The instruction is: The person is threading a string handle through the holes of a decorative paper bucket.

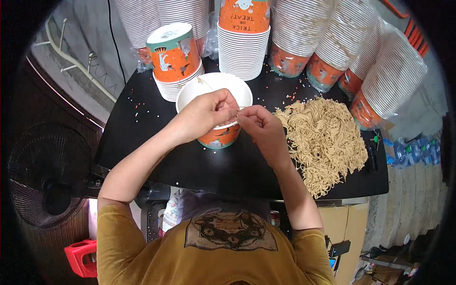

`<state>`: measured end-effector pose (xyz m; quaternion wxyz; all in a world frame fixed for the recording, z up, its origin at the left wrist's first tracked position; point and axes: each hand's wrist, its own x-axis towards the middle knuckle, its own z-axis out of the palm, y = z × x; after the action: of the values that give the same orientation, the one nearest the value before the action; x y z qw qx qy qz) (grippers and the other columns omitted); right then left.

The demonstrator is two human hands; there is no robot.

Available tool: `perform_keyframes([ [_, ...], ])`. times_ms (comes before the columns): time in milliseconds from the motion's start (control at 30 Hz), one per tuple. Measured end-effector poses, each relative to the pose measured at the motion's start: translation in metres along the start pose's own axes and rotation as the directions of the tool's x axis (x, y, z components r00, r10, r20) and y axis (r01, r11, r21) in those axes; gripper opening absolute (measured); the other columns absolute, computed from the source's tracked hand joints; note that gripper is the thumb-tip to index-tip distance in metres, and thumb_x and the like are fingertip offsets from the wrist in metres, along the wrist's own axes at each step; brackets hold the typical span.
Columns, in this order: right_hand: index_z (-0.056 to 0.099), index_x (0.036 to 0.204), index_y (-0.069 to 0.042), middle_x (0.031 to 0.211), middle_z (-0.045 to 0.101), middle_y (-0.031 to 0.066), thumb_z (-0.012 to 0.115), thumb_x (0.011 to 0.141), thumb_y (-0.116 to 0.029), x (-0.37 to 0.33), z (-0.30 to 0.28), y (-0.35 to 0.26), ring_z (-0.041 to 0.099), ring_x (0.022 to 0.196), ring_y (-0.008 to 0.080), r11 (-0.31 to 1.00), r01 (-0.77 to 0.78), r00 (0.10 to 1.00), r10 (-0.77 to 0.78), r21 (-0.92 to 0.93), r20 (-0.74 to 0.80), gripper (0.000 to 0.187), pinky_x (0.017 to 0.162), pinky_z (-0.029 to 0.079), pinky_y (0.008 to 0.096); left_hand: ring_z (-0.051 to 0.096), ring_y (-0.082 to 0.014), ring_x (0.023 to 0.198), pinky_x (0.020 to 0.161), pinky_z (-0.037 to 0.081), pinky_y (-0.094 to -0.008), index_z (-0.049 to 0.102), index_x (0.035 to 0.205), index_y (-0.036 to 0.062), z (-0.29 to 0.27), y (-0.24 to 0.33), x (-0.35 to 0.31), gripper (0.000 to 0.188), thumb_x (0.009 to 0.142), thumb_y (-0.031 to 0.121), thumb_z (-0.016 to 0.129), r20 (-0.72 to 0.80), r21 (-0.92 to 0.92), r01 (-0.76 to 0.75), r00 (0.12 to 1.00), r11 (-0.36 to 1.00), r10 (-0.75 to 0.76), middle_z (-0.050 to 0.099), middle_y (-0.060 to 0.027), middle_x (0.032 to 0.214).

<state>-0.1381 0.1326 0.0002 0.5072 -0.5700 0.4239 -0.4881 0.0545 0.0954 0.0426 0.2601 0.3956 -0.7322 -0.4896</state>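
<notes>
An orange paper bucket (219,138) with a white inside stands upright in front of me on the black table. A short bit of tan cord shows inside its far left wall. My left hand (209,114) is closed at the bucket's near right rim, fingers inside and thumb at the edge. My right hand (262,128) meets it there from outside, thumb and forefinger pinched together. A thin pale strand, apparently cord, shows between the fingertips; most of it is hidden. To the right lies a large heap of tan cord (325,142), close to my right hand.
Stacked paper buckets (243,52) line the far side of the black table (213,175), several wrapped in clear plastic. One upturned orange bucket (173,57) tops a short stack at the left. Small beads are scattered about. A black fan (52,190) and red stool (81,256) stand left.
</notes>
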Motion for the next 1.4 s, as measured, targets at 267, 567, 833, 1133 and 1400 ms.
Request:
perform_keyframes([
  [267,0.064,0.099,-0.002,0.075,0.061,-0.0022,0.067,0.092,-0.018,0.001,-0.002,-0.002,0.052,0.07,0.002,0.962,0.068,0.998,-0.07,-0.265,0.004,0.017,0.062,0.044,0.0201,0.056,-0.0043,0.083,0.077,0.048,-0.0193,0.056,0.104,0.0006,0.002,-0.001,0.001,0.013,0.099,0.012,0.055,0.01,-0.171,0.013,1.0,0.985,-0.011,0.058,0.0008,0.091],
  [567,0.063,0.1,-0.001,0.08,0.061,-0.004,0.064,0.093,-0.016,0.004,-0.003,0.006,0.052,0.073,0.0021,1.0,-0.004,1.0,0.004,-0.011,-0.002,0.017,0.064,0.042,0.019,0.048,-0.0024,0.07,0.062,0.038,-0.0186,0.06,0.102,0.0015,0.0,0.006,0.004,0.013,0.096,0.013,0.058,0.071,0.093,0.106,0.991,0.99,-0.112,0.055,0.0056,0.079],
  [833,0.063,0.1,-0.002,0.08,0.06,-0.0049,0.062,0.094,-0.018,0.003,-0.001,0.001,0.048,0.067,0.0016,0.989,-0.082,0.997,0.081,0.124,0.009,0.017,0.058,0.037,0.0181,0.053,-0.0078,0.073,0.068,0.045,-0.0243,0.063,0.094,0.0011,-0.002,0.002,0.007,0.019,0.094,0.02,0.06,0.068,0.176,0.088,0.993,0.98,-0.101,0.059,0.0011,0.078],
  [1133,0.064,0.1,-0.005,0.077,0.06,-0.0051,0.062,0.094,-0.017,0.004,0.0,0.004,0.048,0.065,0.0013,0.998,-0.056,0.996,0.058,0.032,-0.071,0.013,0.056,0.037,0.0185,0.049,-0.0046,0.073,0.066,0.041,-0.0206,0.061,0.093,0.0023,0.002,-0.001,0.012,0.013,0.094,0.015,0.063,0.072,0.069,0.111,0.991,0.991,-0.116,0.056,0.004,0.079],
  [1400,0.063,0.102,-0.004,0.079,0.062,-0.004,0.062,0.094,-0.014,0.005,0.001,0.013,0.051,0.068,0.0016,0.995,-0.039,0.991,0.05,0.091,-0.121,0.013,0.058,0.039,0.0179,0.046,-0.0045,0.07,0.061,0.037,-0.0207,0.059,0.094,0.0034,0.007,0.009,0.012,0.015,0.097,0.018,0.061,0.031,0.19,0.095,0.994,0.977,-0.103,0.053,0.0048,0.077],
])
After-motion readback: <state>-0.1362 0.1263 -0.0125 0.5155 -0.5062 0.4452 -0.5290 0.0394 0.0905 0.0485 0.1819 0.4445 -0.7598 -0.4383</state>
